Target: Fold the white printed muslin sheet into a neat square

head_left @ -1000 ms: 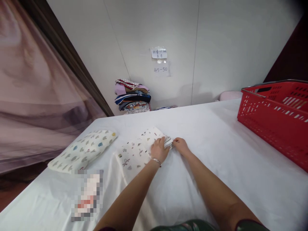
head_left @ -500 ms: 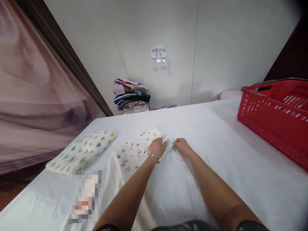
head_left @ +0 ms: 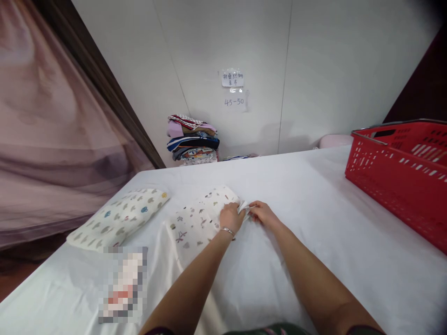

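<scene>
A white cloth [head_left: 195, 221] printed with small leaf shapes lies flat on the white-covered table [head_left: 314, 223]. My left hand [head_left: 231, 217], with a thin bracelet at the wrist, rests on the cloth's right edge and pinches it. My right hand [head_left: 262, 214] meets it from the right and grips the same edge, fingertips touching the left hand's. Left of the cloth lies a small folded pad [head_left: 120, 217] with coloured heart-like prints.
A red plastic basket [head_left: 401, 174] stands at the table's right side. A stack of folded clothes [head_left: 193, 139] sits against the far wall under two paper labels [head_left: 233, 88]. A pinkish curtain [head_left: 52, 139] hangs at the left. A blurred patch [head_left: 122, 284] lies near the front left.
My right hand has moved left and closed onto the cloth's right edge beside my left hand. The cloth's corner is bunched between both hands. The view shifted slightly.
</scene>
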{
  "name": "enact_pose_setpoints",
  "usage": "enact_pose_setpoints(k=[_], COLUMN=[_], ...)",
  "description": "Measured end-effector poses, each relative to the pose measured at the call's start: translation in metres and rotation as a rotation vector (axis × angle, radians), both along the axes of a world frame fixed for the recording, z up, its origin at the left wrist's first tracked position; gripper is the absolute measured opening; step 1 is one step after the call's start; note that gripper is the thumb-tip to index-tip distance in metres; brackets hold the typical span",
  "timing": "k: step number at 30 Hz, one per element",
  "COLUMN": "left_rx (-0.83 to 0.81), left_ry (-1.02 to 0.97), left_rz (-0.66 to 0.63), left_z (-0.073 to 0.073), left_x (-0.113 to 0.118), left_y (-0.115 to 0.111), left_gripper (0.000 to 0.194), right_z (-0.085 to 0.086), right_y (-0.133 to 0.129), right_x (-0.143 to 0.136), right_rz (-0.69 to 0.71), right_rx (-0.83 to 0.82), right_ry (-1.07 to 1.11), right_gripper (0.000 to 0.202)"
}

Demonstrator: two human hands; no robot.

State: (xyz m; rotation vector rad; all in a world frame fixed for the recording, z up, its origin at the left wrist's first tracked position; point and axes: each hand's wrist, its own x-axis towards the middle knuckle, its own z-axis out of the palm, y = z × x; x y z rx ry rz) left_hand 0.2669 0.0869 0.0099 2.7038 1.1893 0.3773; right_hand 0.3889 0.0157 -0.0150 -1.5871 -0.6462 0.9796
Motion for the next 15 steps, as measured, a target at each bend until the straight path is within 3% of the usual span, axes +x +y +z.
enact_pose_setpoints(k=[3,15], left_rx=[0.001,-0.131], left_ry=[-0.023,-0.047], left_rz=[-0.008,0.033], left_z=[-0.0019,0.0041], left_x=[-0.0004,-0.0009], left_y=[0.0006,0.0048], left_gripper=[0.03,0.033], right_z=[0.0012,-0.0023], right_y=[0.0001,0.004], right_x=[-0.0021,-0.0041], right_rz=[-0.009,-0.089], right_rx=[0.039,0.045], right_ry=[0.122,0.088], right_gripper=[0.011,0.01])
